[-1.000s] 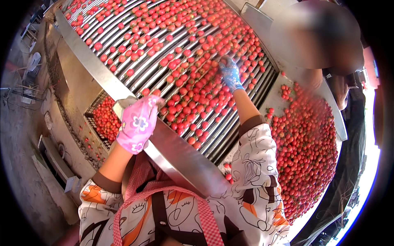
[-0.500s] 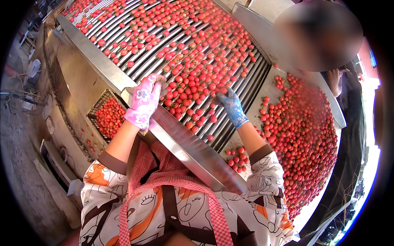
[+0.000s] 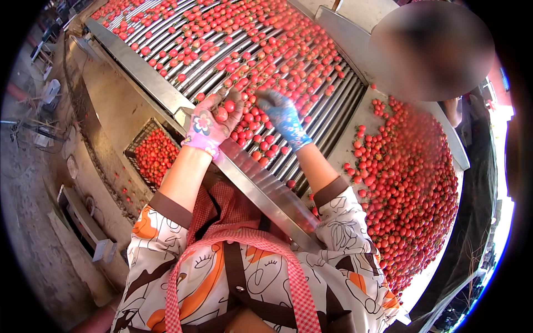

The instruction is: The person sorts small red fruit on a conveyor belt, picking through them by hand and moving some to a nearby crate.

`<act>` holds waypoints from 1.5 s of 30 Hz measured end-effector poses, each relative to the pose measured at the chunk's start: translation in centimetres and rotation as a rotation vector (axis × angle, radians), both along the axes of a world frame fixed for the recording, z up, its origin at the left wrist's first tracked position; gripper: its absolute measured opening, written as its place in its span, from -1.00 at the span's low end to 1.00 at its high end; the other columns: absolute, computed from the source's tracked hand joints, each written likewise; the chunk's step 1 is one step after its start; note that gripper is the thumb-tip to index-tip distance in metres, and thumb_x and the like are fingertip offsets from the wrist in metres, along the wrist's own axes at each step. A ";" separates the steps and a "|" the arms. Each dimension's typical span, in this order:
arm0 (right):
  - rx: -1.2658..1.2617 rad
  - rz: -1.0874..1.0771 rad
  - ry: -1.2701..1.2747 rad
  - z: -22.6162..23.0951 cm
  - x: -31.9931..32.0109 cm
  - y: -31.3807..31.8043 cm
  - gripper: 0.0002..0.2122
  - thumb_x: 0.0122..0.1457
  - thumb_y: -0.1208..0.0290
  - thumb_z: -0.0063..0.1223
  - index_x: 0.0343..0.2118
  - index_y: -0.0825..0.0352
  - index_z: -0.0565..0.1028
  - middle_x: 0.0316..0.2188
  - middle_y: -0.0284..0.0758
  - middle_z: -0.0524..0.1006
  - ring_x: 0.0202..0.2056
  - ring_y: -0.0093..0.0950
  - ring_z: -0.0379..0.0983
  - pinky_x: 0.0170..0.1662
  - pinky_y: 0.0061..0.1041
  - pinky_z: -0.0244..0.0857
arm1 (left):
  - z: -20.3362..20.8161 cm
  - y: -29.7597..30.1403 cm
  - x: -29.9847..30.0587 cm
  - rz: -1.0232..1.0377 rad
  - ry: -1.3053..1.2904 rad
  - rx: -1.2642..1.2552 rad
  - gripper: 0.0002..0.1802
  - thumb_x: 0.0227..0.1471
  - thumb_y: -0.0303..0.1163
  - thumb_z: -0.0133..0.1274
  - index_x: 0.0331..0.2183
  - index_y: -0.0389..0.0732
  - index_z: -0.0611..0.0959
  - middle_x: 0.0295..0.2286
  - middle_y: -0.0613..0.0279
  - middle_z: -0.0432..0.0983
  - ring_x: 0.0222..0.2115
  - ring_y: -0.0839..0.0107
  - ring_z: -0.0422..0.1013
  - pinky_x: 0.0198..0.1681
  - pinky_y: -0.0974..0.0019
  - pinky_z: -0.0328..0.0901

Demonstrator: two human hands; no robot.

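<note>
Tomatoes [image 3: 291, 85] on a roller conveyor [image 3: 334, 130] show a produce workshop

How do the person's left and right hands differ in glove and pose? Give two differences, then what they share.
The left hand wears a pink glove with large flowers; the right hand wears a blue glove with small ones.
The left hand is cupped, with red tomatoes showing in it; the right hand shows its back, so its grip is hidden.
Both gloves are floral, and both hands are at the roller conveyor.
</note>
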State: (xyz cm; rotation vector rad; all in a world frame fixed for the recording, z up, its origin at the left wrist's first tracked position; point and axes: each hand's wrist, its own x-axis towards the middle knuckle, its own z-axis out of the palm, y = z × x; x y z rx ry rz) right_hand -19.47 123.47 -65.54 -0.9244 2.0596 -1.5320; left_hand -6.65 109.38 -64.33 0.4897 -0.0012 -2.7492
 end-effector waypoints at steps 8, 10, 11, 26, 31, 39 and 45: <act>0.257 0.085 0.469 -6.8 1.8 2.3 -0.69 -0.02 0.50 0.08 -0.15 0.32 0.42 -0.24 -0.15 0.42 -0.22 -0.25 0.46 -0.21 -0.36 0.37 | -0.4 -0.1 0.1 -0.055 -0.138 -0.206 -0.78 0.11 -0.48 -0.12 -0.21 -0.41 0.42 -0.28 -0.02 0.45 -0.24 0.20 0.46 -0.27 0.27 0.48; 0.018 -0.076 0.311 -3.8 3.0 1.6 -0.70 -0.03 0.53 0.11 -0.18 0.35 0.41 -0.31 -0.19 0.47 -0.27 -0.34 0.48 -0.22 -0.44 0.36 | -0.1 0.3 0.0 -0.135 -0.183 -0.271 -0.79 0.10 -0.49 -0.11 -0.24 -0.43 0.45 -0.31 0.02 0.47 -0.26 0.24 0.47 -0.27 0.29 0.48; 0.057 -0.112 0.249 -2.3 3.1 1.2 -0.70 -0.03 0.54 0.11 -0.18 0.36 0.40 -0.33 -0.23 0.48 -0.29 -0.41 0.47 -0.23 -0.48 0.35 | 0.5 0.8 -0.2 -0.182 -0.204 -0.305 -0.79 0.10 -0.49 -0.10 -0.25 -0.44 0.46 -0.33 0.04 0.47 -0.27 0.26 0.48 -0.27 0.30 0.48; -0.116 -0.097 0.048 -0.9 -1.6 2.7 -0.69 0.11 0.54 -0.01 -0.04 0.31 0.42 -0.31 -0.36 0.51 -0.30 -0.56 0.42 -0.22 -0.59 0.32 | -0.2 1.6 -1.6 -0.195 -0.159 -0.149 -0.80 0.11 -0.48 -0.12 -0.26 -0.44 0.47 -0.36 0.02 0.48 -0.42 0.35 0.49 -0.33 0.42 0.50; 0.307 -0.230 0.788 -7.7 -6.3 7.0 -0.68 -0.03 0.55 -0.01 -0.14 0.23 0.43 -0.19 -0.16 0.42 -0.23 -0.17 0.44 -0.23 -0.29 0.34 | 0.1 2.3 -1.5 -0.127 -0.219 -0.191 -0.74 0.14 -0.46 -0.18 -0.15 -0.40 0.40 -0.27 -0.02 0.46 -0.32 0.26 0.49 -0.27 0.35 0.50; 0.649 -0.206 0.737 -7.7 -8.0 8.1 -0.71 -0.05 0.42 0.07 -0.20 0.27 0.42 -0.33 -0.13 0.46 -0.29 -0.15 0.45 -0.30 -0.26 0.35 | -0.7 3.4 -1.8 -0.089 -0.181 -0.257 -0.70 0.16 -0.43 -0.27 -0.12 -0.41 0.37 -0.24 -0.07 0.42 -0.21 0.07 0.44 -0.21 0.21 0.48; 0.309 -0.392 0.279 -4.9 -6.1 6.7 -0.70 -0.06 0.37 0.20 -0.25 0.30 0.43 -0.32 -0.24 0.50 -0.27 -0.35 0.47 -0.20 -0.42 0.31 | -1.4 4.4 -2.3 -0.196 -0.268 -0.328 -0.66 0.12 -0.33 -0.15 -0.09 -0.27 0.42 -0.26 0.04 0.45 -0.18 0.15 0.42 -0.08 0.09 0.35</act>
